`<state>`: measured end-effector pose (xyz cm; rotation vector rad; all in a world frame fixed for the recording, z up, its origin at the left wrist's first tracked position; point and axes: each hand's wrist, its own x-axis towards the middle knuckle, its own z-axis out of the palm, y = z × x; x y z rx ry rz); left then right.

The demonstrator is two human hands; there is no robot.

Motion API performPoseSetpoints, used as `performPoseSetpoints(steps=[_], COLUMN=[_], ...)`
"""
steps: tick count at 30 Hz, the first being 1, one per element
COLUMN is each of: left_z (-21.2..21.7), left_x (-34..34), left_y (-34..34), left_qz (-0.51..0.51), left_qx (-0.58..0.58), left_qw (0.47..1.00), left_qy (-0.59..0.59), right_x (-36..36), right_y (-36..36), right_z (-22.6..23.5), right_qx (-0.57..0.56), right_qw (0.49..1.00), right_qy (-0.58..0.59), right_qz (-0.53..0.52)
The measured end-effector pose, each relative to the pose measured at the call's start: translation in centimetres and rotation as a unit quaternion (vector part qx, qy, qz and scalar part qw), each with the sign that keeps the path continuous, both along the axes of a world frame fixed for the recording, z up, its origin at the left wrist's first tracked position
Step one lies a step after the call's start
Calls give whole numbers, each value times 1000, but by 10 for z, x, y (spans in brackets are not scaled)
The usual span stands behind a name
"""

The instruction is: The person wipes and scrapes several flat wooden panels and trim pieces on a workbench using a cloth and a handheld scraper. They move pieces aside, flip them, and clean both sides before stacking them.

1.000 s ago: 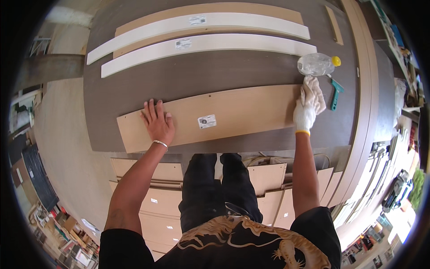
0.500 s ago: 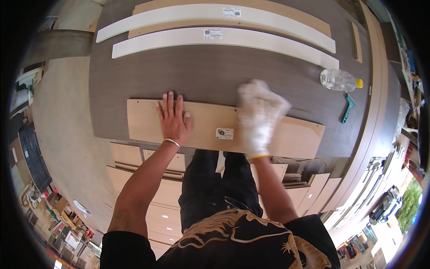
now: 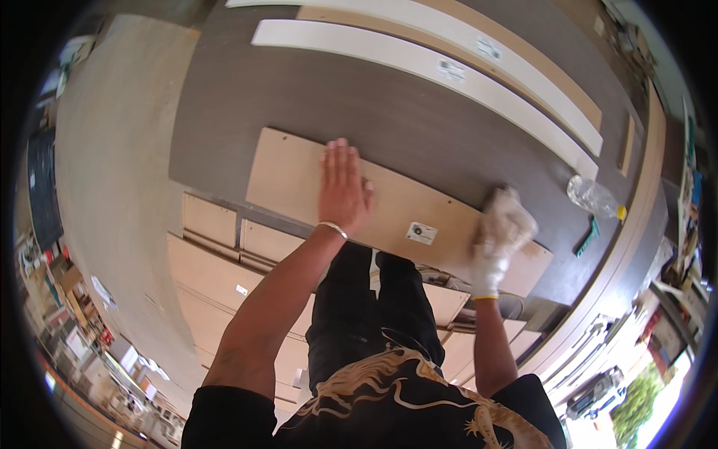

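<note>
A light wood-coloured board point(image 3: 288, 176) with small dark holes lies along the near edge of a dark brown worktop point(image 3: 351, 93). Flat on its left part rests my bare left hand point(image 3: 342, 187), fingers stretched out and close together. My right hand point(image 3: 504, 232), in a white glove, is on the board's right part near its end. Motion smears that hand, so its fingers and anything under them cannot be made out. Between the hands, a white label point(image 3: 422, 233) is stuck to the board.
Two long white strips point(image 3: 359, 46) lie across the far worktop, partly over a tan board point(image 3: 587, 101). At the right are a clear bottle point(image 3: 593, 196) with a yellow cap and a green scraper-like tool point(image 3: 587, 237). More panels point(image 3: 209, 222) lie below the near edge.
My gloved right hand has slid toward the board's right end. My left hand stays flat on the board, its fingers now closer together. The whole view has turned, tilting the board and strips.
</note>
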<state>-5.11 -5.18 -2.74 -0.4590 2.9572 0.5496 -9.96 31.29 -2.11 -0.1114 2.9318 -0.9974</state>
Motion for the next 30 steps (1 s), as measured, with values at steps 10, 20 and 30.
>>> performPoseSetpoints(steps=[10,20,30], left_z=[10,-22,-32], left_x=[80,86,79], left_y=[27,35,43], left_qz=[-103,-137,-184], left_qx=[38,-2,83], left_qw=[991,983,976], left_qy=[78,122,-80], right_x=[-29,-17,18], right_y=[-166,-432,-427], right_z=[16,37,35], right_qx=[107,-51,-94], right_qw=[916,836,772], right_qy=[-23,176,-40], right_qz=[385,517,627])
